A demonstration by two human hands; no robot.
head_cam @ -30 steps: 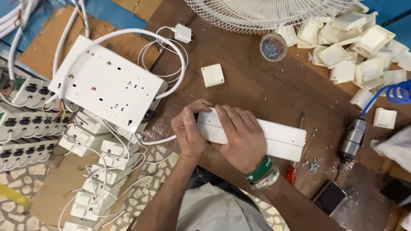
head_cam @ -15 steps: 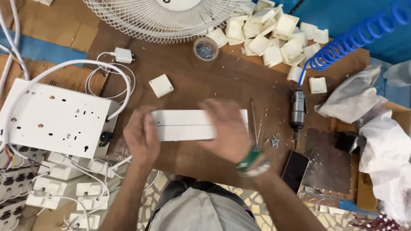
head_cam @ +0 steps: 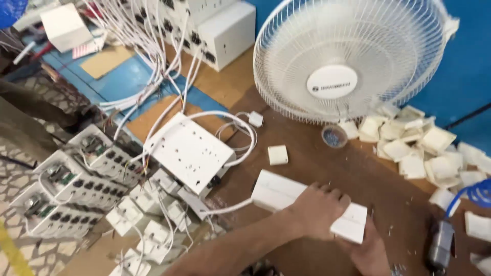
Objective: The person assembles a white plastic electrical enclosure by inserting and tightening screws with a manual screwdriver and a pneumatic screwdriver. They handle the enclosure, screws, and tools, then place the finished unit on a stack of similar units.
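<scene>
Box shifted right & tilted vs earlier: left hand (head_cam: 317, 209) + right hand (head_cam: 369, 251) grips closed on long white box (head_cam: 280, 192).

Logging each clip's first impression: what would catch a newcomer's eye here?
The big white wire-grilled table fan at the top right. Below it, on the brown wooden bench, the left hand and right hand grip a long white plastic box. Wired white socket boards crowd the left.

We see a brown wooden table (head_cam: 317, 168), a blue wall (head_cam: 465, 66) behind it, and a patterned tile floor (head_cam: 15, 240) at left.
</scene>
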